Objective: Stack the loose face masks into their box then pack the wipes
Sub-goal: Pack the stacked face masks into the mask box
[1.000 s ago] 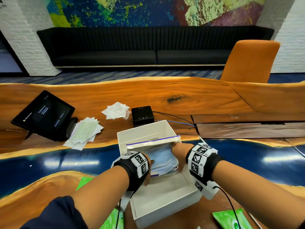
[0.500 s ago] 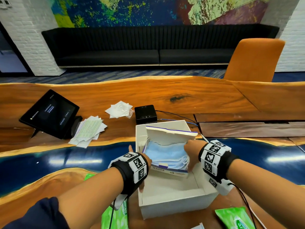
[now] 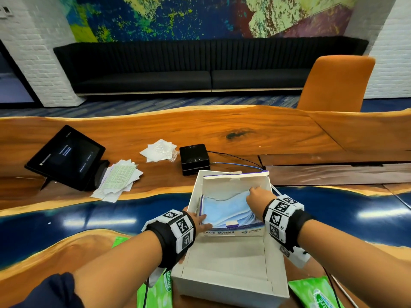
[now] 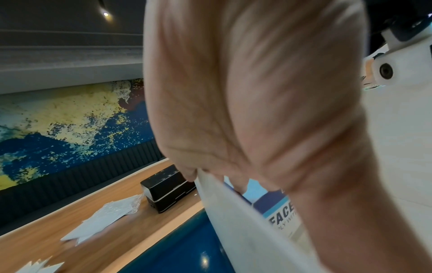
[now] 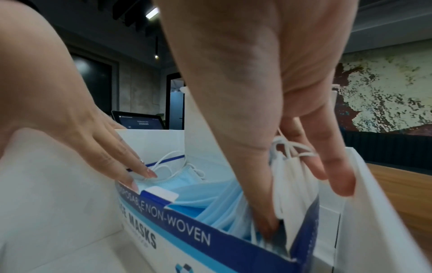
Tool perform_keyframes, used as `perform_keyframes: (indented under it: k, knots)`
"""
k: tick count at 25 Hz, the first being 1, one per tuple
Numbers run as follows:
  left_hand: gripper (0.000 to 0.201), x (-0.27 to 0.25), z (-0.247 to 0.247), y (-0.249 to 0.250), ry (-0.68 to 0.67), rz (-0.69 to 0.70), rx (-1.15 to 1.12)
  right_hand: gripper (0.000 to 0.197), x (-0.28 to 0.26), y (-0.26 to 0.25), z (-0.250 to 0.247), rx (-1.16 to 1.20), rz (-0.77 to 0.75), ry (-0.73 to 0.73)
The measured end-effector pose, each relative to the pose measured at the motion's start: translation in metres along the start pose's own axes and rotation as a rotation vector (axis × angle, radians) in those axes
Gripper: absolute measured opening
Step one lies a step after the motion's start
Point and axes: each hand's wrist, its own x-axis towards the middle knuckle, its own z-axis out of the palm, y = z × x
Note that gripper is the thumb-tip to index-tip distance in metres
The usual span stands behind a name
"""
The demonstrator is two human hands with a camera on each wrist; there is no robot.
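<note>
A stack of blue face masks (image 3: 224, 207) lies in the open mask box (image 3: 233, 232), which sits in the far half of a larger white box (image 3: 224, 285). My left hand (image 3: 196, 218) lays straight fingers on the stack's left end, as the right wrist view shows (image 5: 131, 166). My right hand (image 3: 255, 195) is at the right end. Its thumb (image 5: 266, 227) pushes down inside the mask box while the fingers (image 5: 339, 181) lie outside the white ear loops, pinching that end. Green wipes packs lie at the near right (image 3: 315, 294) and near left (image 3: 160, 292).
On the wooden table behind the box stand a black device (image 3: 194, 158) with cables running right, white packets (image 3: 159, 150), a pile of papers (image 3: 117, 178) and a tilted tablet (image 3: 66, 156). An orange chair (image 3: 335, 83) stands beyond the table.
The mask box has settled lower and farther back in the white box, and its lid flap has swung back against the far wall. My right hand has moved to the stack's far right end.
</note>
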Motion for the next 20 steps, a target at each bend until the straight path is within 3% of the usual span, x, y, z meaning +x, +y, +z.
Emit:
perform_keyframes:
  k: [5,9,11,17,20]
  knots:
    - [0.064,-0.004,-0.008,0.009,-0.054,0.054,0.145,0.035,0.007,0.006,0.017,-0.059,-0.020,-0.028]
    - [0.064,-0.006,-0.026,0.035,-0.086,-0.088,0.113,0.070,0.008,0.009,0.031,0.070,0.072,-0.095]
    - [0.060,0.001,-0.032,0.044,-0.068,-0.132,0.022,0.075,0.005,0.010,0.033,0.205,0.068,-0.066]
    - [0.065,0.000,-0.042,0.055,-0.122,-0.091,0.177,0.040,-0.012,0.020,0.026,0.238,-0.065,0.090]
    - [0.066,0.000,-0.040,0.055,-0.135,-0.118,0.210,0.033,-0.010,0.016,0.030,0.182,-0.069,0.096]
